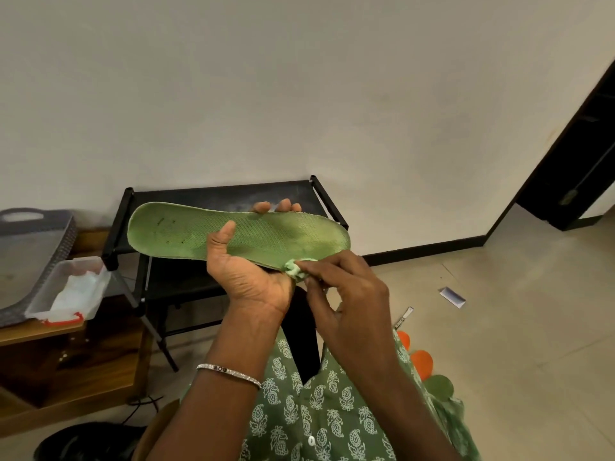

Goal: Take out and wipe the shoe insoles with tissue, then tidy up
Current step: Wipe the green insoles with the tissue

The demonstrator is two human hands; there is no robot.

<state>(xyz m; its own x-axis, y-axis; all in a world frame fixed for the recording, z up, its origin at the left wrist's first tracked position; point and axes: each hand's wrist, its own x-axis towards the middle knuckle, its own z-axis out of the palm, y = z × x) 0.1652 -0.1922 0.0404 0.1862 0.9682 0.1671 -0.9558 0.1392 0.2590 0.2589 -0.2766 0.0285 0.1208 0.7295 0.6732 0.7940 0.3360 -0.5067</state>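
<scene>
A green shoe insole (pixel 186 232) lies level in front of me, toe end to the left, with dark smudges near the toe. My left hand (pixel 246 271) grips it from below, thumb on top and fingertips over the far edge. My right hand (pixel 346 287) pinches a small wad of tissue (pixel 294 269) and presses it against the insole's near edge by the heel. A clear plastic box (pixel 46 296) holding white tissues sits at the left on a wooden table. A dark shoe (pixel 86 442) shows at the bottom left, partly cut off.
A black shoe rack (pixel 216 194) stands against the wall behind the insole. A grey tray (pixel 30 247) rests on the wooden table (pixel 70 364). On the tiled floor to the right lie a small paper packet (pixel 452 297) and a metal clip (pixel 403 317). A dark doorway (pixel 579 168) opens at the right.
</scene>
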